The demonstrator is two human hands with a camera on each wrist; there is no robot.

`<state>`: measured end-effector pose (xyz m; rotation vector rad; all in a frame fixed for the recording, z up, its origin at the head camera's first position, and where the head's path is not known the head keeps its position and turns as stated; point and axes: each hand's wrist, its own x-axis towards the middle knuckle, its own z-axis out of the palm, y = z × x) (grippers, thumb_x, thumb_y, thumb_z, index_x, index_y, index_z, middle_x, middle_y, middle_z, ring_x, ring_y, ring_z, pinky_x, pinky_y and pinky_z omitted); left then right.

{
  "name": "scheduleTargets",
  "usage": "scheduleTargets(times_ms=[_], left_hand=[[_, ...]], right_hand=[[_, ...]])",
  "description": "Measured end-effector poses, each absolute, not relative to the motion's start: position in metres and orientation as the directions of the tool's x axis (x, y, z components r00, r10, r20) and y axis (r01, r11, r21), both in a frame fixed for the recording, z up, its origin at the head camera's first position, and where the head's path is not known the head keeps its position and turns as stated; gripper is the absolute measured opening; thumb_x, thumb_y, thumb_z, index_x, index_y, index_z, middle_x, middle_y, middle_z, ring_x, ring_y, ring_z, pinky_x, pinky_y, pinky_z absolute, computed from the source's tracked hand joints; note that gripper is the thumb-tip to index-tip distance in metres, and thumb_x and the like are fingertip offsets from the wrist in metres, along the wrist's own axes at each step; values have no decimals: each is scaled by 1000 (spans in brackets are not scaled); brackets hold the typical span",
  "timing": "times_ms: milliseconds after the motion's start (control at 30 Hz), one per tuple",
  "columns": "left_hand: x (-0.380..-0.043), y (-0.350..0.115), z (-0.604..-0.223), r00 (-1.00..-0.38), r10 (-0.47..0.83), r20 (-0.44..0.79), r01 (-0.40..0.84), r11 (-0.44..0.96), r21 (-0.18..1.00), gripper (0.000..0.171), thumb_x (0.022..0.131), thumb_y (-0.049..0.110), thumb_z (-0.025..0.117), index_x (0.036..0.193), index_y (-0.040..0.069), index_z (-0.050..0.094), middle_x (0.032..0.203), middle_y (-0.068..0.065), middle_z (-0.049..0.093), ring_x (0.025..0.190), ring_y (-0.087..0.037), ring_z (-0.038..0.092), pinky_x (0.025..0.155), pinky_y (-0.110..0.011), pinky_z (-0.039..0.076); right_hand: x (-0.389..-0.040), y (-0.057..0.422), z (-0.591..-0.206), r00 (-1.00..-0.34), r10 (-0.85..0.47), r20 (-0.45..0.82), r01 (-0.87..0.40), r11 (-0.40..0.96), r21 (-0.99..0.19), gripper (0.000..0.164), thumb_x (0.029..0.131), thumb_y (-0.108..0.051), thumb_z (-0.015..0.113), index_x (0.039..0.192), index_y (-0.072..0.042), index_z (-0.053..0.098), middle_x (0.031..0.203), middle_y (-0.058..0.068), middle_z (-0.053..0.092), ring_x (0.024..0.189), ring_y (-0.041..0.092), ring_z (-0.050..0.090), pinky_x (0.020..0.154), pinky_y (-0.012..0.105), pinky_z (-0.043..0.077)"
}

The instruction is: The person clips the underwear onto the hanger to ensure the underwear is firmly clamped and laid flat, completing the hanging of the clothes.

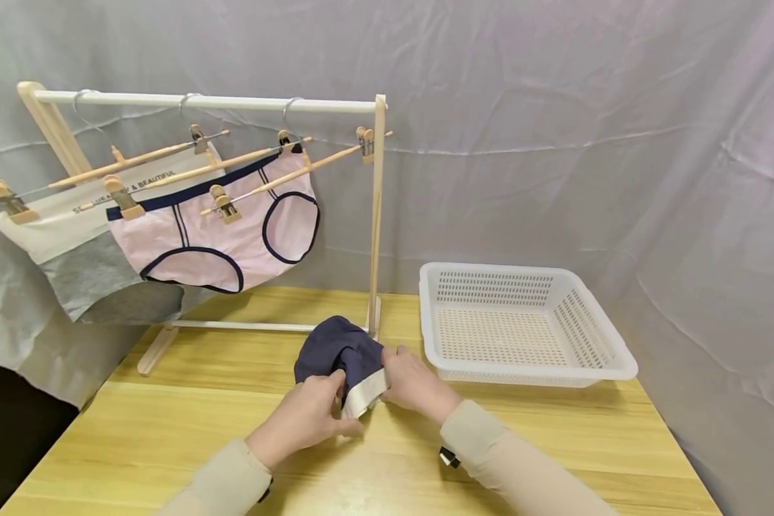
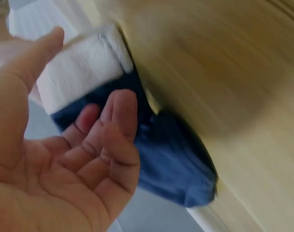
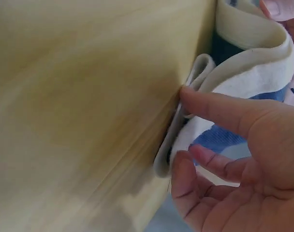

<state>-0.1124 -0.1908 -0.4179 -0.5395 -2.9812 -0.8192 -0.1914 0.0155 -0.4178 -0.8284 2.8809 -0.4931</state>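
Bunched navy underpants with a white waistband lie on the table in front of me, the waistband toward me. In the right wrist view the folded white waistband runs in loops. My right hand pinches its right end between thumb and fingers. On the left side, my left hand is at the cloth with its thumb held apart. The left wrist view shows its fingers loosely bent in front of the navy cloth; whether they touch it is hard to tell.
A wooden rack at the back left carries several clip hangers. Pink underpants and grey-and-white underpants hang there; the front hanger's clips hold nothing. A white plastic basket stands at the right on the wooden table.
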Motion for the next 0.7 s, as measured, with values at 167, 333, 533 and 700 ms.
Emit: scheduleTargets(times_ms=[167, 333, 533, 700], left_hand=[[-114, -184, -417, -948, 302, 97, 311, 827, 468, 35, 84, 22, 90, 98, 10, 60, 77, 1, 58, 64, -12, 53, 55, -29, 43], [-117, -200, -409, -965, 237, 116, 264, 848, 461, 26, 86, 9, 84, 84, 15, 58, 73, 3, 52, 66, -13, 49, 57, -28, 39], [-120, -227, -395, -976, 151, 159, 206, 876, 436, 20, 89, 10, 81, 82, 15, 63, 70, 3, 51, 63, -13, 47, 57, -28, 36], [-119, -249, -385, -969, 124, 211, 202, 893, 401, 20, 88, 8, 76, 80, 17, 60, 66, 5, 48, 60, -12, 45, 55, -28, 34]], right_hand=[[-193, 16, -423, -822, -569, 17, -545, 777, -315, 21, 89, -9, 82, 91, -5, 62, 90, 13, 60, 82, 23, 57, 71, 39, 54], [-191, 15, -422, -806, -585, 85, -580, 754, -310, 16, 94, -2, 72, 82, -7, 62, 83, 8, 56, 76, 19, 50, 63, 32, 46], [-185, 12, -415, -801, -569, 184, -597, 745, -296, 25, 93, -9, 73, 73, -13, 58, 78, 3, 52, 72, 16, 46, 59, 27, 41], [-180, 8, -408, -801, -539, 259, -598, 738, -313, 20, 90, -14, 70, 75, -16, 57, 74, -2, 51, 66, 13, 46, 54, 26, 38]])
